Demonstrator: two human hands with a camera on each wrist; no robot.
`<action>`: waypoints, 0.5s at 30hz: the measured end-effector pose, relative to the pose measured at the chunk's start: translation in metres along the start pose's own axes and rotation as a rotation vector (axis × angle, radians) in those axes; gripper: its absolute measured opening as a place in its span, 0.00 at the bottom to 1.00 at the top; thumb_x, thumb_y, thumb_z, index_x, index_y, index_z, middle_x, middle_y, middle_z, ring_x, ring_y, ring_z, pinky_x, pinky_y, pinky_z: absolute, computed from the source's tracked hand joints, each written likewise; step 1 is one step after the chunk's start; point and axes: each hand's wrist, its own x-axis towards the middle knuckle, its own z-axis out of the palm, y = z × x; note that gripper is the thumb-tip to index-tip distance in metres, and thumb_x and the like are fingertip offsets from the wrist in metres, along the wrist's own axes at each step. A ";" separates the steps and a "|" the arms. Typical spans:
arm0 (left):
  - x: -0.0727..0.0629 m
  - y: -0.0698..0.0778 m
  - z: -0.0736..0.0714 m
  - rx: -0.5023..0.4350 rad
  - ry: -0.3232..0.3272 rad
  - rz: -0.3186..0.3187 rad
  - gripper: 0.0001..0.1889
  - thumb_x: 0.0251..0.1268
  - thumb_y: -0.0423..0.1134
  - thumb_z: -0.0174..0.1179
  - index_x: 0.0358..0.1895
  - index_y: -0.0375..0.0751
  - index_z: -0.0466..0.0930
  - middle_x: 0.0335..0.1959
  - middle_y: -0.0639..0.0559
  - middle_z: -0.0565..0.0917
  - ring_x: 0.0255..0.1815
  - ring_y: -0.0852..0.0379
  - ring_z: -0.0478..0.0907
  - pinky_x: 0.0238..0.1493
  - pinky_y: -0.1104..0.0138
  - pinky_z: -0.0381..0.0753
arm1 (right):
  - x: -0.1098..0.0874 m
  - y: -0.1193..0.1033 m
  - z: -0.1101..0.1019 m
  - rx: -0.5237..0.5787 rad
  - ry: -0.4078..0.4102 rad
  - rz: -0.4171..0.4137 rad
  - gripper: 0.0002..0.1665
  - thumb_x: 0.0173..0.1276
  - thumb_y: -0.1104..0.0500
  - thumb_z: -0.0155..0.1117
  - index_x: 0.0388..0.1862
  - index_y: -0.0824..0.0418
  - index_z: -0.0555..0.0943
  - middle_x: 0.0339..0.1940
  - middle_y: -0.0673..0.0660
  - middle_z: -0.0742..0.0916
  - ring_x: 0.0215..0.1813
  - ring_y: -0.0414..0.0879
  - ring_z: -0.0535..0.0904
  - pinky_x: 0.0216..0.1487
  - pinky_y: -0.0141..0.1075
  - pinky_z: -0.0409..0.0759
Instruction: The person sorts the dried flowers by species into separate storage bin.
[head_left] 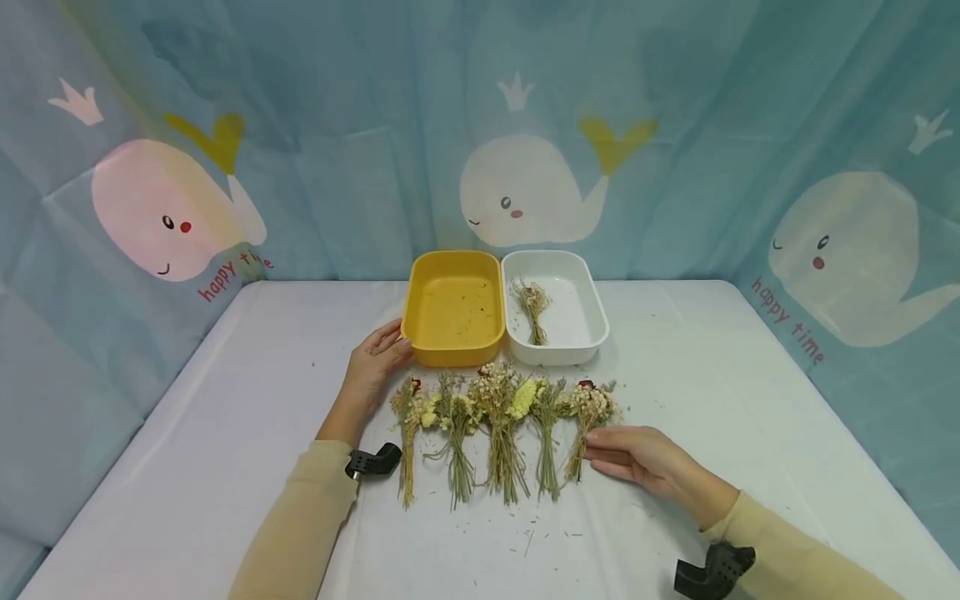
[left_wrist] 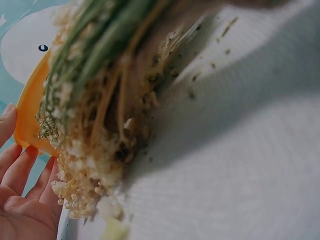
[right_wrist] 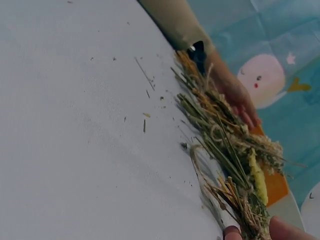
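My left hand (head_left: 375, 358) touches the near left corner of a yellow tray (head_left: 453, 358), its fingers fairly straight against the outer wall. With thumb and fingers, my right hand (head_left: 637, 458) pinches the stems of the rightmost dried flower bunch (head_left: 592, 406), which has cream blooms and a dark red one. To its left, several more bunches lie in a row, stems towards me, among them a large middle bunch (head_left: 495, 400) and a slim leftmost bunch (head_left: 407, 408). Blurred stems and blooms (left_wrist: 95, 125) fill much of the left wrist view.
Beside the yellow tray stands a white tray (head_left: 592, 329) holding one small dried bunch (head_left: 534, 304). Stem crumbs (head_left: 528, 542) are scattered over the white tabletop (head_left: 247, 400). A blue curtain with printed whales (head_left: 525, 192) surrounds the table at the back and sides.
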 end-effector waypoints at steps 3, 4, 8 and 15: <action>0.000 0.000 -0.001 0.012 -0.001 -0.001 0.31 0.72 0.33 0.59 0.76 0.41 0.61 0.76 0.42 0.65 0.75 0.44 0.67 0.56 0.76 0.84 | 0.000 0.001 0.004 0.007 0.019 -0.015 0.09 0.72 0.62 0.62 0.48 0.63 0.82 0.40 0.51 0.89 0.45 0.41 0.88 0.55 0.33 0.87; 0.000 0.000 -0.001 0.014 -0.001 0.000 0.31 0.72 0.34 0.59 0.76 0.41 0.62 0.76 0.42 0.66 0.75 0.45 0.67 0.55 0.76 0.84 | 0.000 0.002 0.005 0.013 0.028 -0.016 0.09 0.72 0.62 0.62 0.48 0.63 0.82 0.40 0.52 0.89 0.45 0.41 0.88 0.55 0.33 0.87; 0.001 -0.001 -0.001 0.022 -0.009 0.001 0.32 0.72 0.35 0.59 0.76 0.41 0.61 0.77 0.43 0.65 0.75 0.45 0.67 0.55 0.77 0.84 | 0.000 0.003 0.010 0.031 0.060 -0.022 0.09 0.72 0.62 0.62 0.48 0.64 0.80 0.39 0.52 0.89 0.45 0.42 0.88 0.56 0.35 0.87; -0.001 -0.002 0.000 0.031 0.001 0.014 0.31 0.72 0.34 0.59 0.76 0.40 0.62 0.77 0.42 0.65 0.74 0.45 0.67 0.53 0.78 0.84 | 0.002 0.004 0.019 0.047 0.123 -0.035 0.27 0.72 0.64 0.62 0.64 0.76 0.67 0.43 0.53 0.86 0.46 0.42 0.86 0.58 0.36 0.86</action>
